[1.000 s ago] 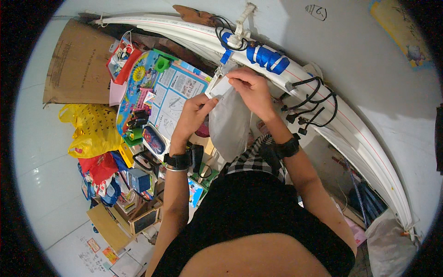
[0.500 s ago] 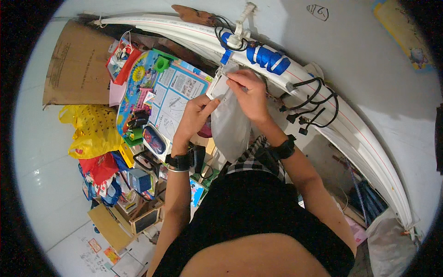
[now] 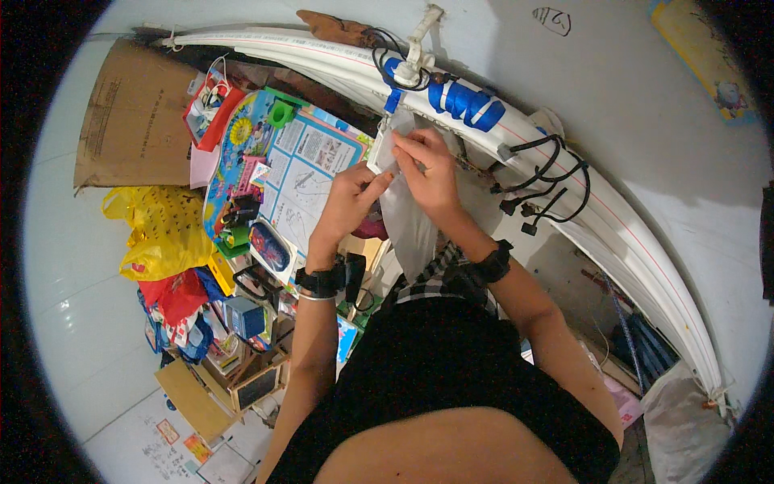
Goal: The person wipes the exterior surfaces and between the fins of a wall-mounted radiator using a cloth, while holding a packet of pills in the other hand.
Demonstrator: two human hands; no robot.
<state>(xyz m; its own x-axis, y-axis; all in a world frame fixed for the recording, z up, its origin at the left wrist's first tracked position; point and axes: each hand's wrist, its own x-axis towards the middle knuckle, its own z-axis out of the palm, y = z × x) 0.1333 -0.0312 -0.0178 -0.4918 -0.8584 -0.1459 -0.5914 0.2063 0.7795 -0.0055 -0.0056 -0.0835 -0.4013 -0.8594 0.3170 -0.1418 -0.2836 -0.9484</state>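
- The translucent bag (image 3: 407, 234) is hanging just right of the printed desktop (image 3: 302, 181).
- Your left hand (image 3: 348, 198) is pinching its edge beside the desktop; your right hand (image 3: 431, 169) is pinching its upper part, fingertips drawn together.
- An oval case (image 3: 270, 246) is lying on the desktop's near side.
- A yellow bag (image 3: 161, 234) and brown cardboard (image 3: 133, 121) are sitting left of the desktop.
- White pipes (image 3: 629, 234) are arching behind and right of the desktop.
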